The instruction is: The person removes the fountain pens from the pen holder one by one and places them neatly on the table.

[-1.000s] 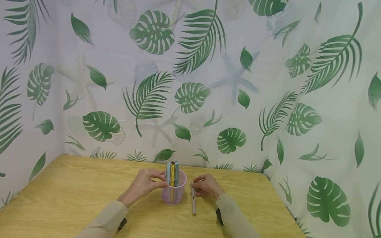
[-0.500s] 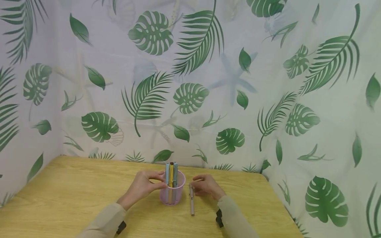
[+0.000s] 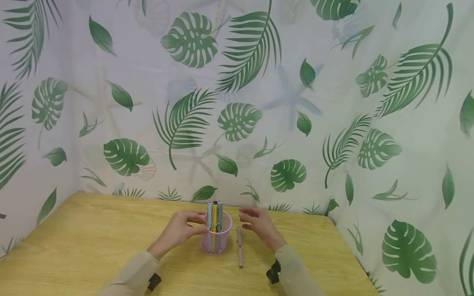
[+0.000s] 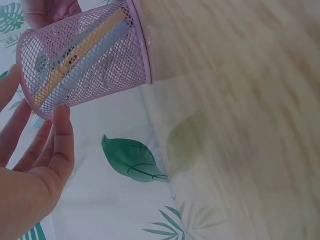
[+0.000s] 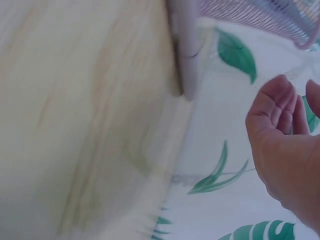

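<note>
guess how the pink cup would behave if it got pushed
The cup itself is probably light for its size, being open mesh. A push high up might tip it, since the pens inside stick up above its top, and they would likely rattle, as they fill only part of it.

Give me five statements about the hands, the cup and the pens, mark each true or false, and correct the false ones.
1. The pink mesh cup stands upright on the table. True.
2. The left hand is holding the yellow pen. False: its fingers are at the cup's rim, and the yellow pen stands in the cup.
3. The mauve pen lies on the table outside the cup. True.
4. The right hand grips the mauve pen. False: it holds nothing.
5. More than one pen stands in the cup. True.
</note>
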A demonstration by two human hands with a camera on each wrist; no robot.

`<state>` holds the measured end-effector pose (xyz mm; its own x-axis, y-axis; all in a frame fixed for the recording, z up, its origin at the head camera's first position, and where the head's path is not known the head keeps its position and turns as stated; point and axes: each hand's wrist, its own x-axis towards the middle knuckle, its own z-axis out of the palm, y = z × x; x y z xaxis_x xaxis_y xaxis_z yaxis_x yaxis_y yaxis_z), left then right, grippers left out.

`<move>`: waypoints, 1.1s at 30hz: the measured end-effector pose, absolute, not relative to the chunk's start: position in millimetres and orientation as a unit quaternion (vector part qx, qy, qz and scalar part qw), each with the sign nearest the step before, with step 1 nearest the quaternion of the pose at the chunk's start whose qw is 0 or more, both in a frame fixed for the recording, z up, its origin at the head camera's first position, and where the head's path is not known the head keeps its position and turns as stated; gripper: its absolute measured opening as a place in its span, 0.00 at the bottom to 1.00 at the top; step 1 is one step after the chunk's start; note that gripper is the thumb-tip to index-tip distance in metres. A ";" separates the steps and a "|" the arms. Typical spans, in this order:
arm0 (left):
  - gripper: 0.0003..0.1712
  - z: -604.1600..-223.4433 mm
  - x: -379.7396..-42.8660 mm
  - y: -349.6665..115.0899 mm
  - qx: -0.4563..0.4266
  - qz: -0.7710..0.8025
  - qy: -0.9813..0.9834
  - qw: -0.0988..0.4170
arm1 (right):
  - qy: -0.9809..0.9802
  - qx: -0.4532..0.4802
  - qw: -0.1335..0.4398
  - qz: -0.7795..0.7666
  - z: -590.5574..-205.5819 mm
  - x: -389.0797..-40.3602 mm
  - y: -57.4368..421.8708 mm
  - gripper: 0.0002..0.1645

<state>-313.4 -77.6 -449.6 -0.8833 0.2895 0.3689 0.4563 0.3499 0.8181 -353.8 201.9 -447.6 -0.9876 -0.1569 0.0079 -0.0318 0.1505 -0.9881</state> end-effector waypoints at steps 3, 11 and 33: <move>0.14 -449.1 -313.5 -78.2 -0.214 -0.528 -0.818 0.084 | 0.745 -0.075 0.028 -0.662 -440.8 -349.8 195.3 0.21; 0.11 -443.9 -316.0 -77.4 -0.238 -0.510 -0.822 0.090 | 0.719 -0.106 -0.009 -0.687 -427.6 -340.9 180.4 0.18; 0.05 -444.5 -309.9 -74.1 -0.210 -0.529 -0.819 0.071 | 0.707 -0.121 0.004 -0.697 -428.7 -335.7 161.8 0.20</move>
